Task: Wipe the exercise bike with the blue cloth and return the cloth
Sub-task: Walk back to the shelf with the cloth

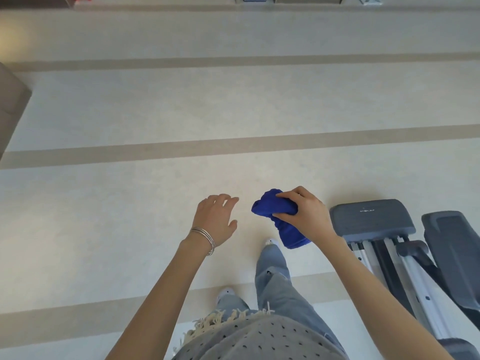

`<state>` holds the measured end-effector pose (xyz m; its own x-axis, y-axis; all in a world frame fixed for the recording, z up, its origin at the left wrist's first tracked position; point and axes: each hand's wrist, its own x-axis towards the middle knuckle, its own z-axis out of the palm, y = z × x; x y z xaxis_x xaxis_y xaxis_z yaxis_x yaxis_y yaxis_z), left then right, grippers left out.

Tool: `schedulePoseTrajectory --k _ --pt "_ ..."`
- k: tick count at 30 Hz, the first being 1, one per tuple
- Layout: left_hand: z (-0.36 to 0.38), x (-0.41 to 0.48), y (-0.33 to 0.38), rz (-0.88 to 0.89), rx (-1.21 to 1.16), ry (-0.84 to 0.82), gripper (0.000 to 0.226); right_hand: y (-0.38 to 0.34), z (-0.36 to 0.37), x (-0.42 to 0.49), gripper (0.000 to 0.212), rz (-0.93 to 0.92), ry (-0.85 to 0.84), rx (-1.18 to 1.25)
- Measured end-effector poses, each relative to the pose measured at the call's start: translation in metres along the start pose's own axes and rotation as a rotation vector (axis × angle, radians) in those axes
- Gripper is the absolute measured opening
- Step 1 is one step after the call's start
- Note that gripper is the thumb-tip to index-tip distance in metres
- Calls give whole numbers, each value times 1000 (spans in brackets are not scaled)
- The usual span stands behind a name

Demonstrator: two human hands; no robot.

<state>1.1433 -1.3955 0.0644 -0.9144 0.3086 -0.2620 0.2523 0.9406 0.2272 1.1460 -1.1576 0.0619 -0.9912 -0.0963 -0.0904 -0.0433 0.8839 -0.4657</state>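
My right hand [305, 211] is closed around a bunched blue cloth [281, 219], held in the air above the floor, with part of the cloth hanging below my fist. My left hand [217, 219] is held out just left of the cloth, fingers spread, holding nothing; thin silver bangles sit on its wrist. The exercise bike [384, 229] is at the lower right: a grey plastic end cap, silver rails and a dark pedal. My right hand is just left of the end cap and not touching it.
I stand on a pale floor [181, 113] with beige stripes. My legs in light jeans and white shoes [271, 258] are below the hands. A brown furniture corner [10, 100] juts in at the left edge. Shelving and objects line the far top edge.
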Motion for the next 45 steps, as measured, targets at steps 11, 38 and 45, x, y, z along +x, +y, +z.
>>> schedulePoseTrajectory --k 11,38,45 --pt "-31 147 50 30 22 -16 56 84 -58 117 40 28 4 8" --pt "-92 459 120 111 32 -91 55 223 -146 358 39 134 13 52" --pt "-135 574 106 157 39 -64 56 234 -169 466 39 168 25 53"
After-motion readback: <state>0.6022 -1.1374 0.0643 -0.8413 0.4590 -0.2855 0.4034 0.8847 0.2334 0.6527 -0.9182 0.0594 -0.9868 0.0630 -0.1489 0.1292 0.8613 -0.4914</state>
